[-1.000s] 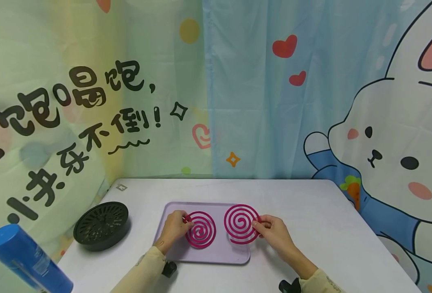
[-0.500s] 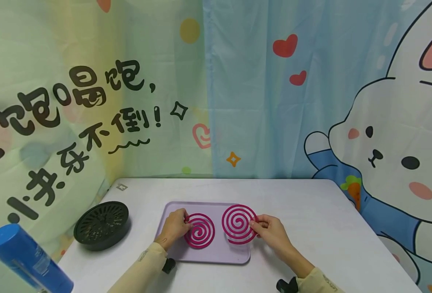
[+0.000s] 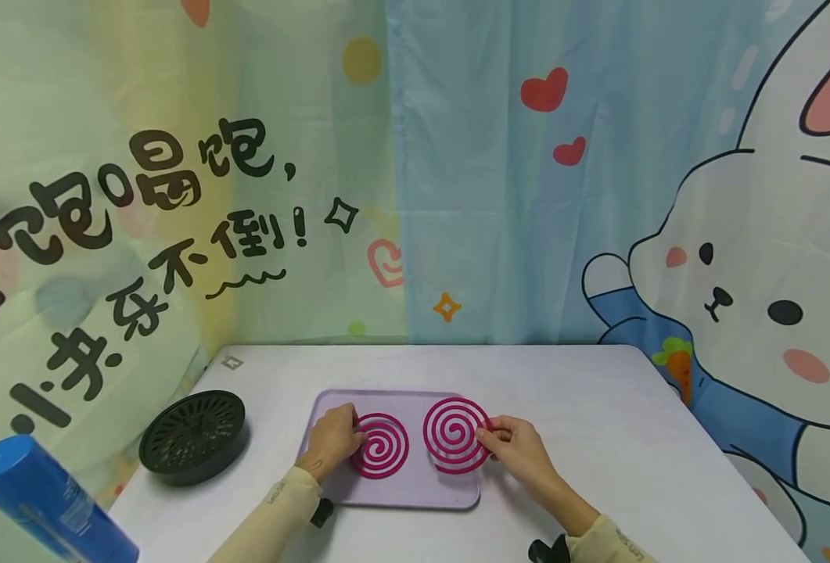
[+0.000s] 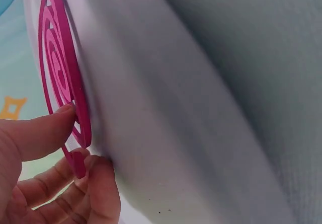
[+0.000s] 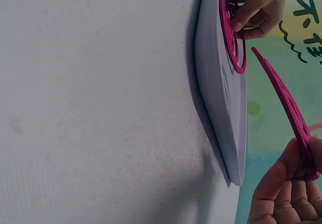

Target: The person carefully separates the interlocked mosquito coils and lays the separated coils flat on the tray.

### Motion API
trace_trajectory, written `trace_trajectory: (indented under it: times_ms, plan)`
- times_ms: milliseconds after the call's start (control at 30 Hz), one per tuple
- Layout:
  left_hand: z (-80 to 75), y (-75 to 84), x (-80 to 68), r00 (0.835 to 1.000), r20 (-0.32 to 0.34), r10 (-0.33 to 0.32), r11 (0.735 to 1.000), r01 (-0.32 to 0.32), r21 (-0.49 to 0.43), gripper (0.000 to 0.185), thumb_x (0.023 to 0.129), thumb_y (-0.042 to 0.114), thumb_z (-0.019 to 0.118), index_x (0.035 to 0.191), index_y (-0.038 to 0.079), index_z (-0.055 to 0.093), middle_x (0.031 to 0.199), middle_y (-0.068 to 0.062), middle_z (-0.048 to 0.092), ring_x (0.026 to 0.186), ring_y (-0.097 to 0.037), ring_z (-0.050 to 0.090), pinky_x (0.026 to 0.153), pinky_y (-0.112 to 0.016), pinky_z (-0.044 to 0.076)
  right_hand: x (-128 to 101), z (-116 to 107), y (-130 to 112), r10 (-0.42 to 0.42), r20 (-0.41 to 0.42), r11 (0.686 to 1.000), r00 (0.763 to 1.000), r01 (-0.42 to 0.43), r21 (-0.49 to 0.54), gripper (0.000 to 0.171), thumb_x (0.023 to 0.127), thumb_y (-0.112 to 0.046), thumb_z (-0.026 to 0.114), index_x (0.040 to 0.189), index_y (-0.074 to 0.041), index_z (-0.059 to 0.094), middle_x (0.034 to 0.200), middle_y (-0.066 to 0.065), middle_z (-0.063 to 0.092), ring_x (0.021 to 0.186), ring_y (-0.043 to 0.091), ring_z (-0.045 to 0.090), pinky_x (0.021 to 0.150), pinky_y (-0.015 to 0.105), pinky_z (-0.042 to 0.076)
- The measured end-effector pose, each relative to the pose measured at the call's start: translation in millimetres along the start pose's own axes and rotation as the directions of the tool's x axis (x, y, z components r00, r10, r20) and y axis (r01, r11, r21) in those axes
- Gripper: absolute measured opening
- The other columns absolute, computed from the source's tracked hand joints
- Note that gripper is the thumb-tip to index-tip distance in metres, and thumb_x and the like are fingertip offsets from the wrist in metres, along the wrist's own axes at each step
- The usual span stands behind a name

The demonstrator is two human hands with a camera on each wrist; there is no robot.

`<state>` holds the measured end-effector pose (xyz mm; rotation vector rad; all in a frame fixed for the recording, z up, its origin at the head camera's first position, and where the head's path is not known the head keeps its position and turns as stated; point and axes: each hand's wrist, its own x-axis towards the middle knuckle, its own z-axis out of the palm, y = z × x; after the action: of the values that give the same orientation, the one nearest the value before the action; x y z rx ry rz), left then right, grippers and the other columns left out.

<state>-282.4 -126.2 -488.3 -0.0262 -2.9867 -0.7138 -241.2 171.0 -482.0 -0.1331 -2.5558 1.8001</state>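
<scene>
Pink coils (image 3: pixel 379 445) (image 3: pixel 457 435) pinched edgewise by left hand (image 3: pixel 330 439) and right hand (image 3: pixel 516 447).

Head view looks down from afar; wrist views close, sideways — all share tray (image 3: pixel 330 403).

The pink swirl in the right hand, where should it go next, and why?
Probably lower it flat onto the tray. The right hand pinches the right swirl by its edge, tilted up off the tray, while the left swirl lies nearly flat.

Pink coils (image 3: pixel 379 446) matt, stiff; lilac tray (image 3: pixel 415 489) smooth plastic; table (image 3: pixel 598 422) finely textured, matt.
</scene>
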Motion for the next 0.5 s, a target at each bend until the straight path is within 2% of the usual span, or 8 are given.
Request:
trace_trajectory:
  times_ms: [100,500]
  plan:
    - [-0.9,-0.4,-1.7,1.0,0.0,-0.014,1.0,0.014,0.018,0.026,0.08,0.016,0.084,0.087,0.007,0.061,0.075,-0.004,0.058,0.07,-0.02,0.056,0.063,-0.037,0.048,-0.1,1.5,-0.1,-0.009,0.002,1.0,1.0,0.009,0.002,0.015,0.094,-0.008,0.07,0.101,0.004,0.068,0.079,0.006,0.07,0.072,0.015,0.062,0.062,0.023,0.054]
    - [-0.5,0.3,-4.3,0.998,-0.041,0.037,0.999,-0.035,0.033,0.027,0.079,0.014,0.084,0.086,0.007,0.059,0.078,-0.006,0.056,0.072,-0.022,0.057,0.065,-0.042,0.051,0.2,0.6,1.3,-0.009,0.001,1.0,1.0,0.009,0.004,0.015,0.094,-0.01,0.071,0.1,0.004,0.068,0.08,0.006,0.07,0.072,0.015,0.062,0.063,0.026,0.055]
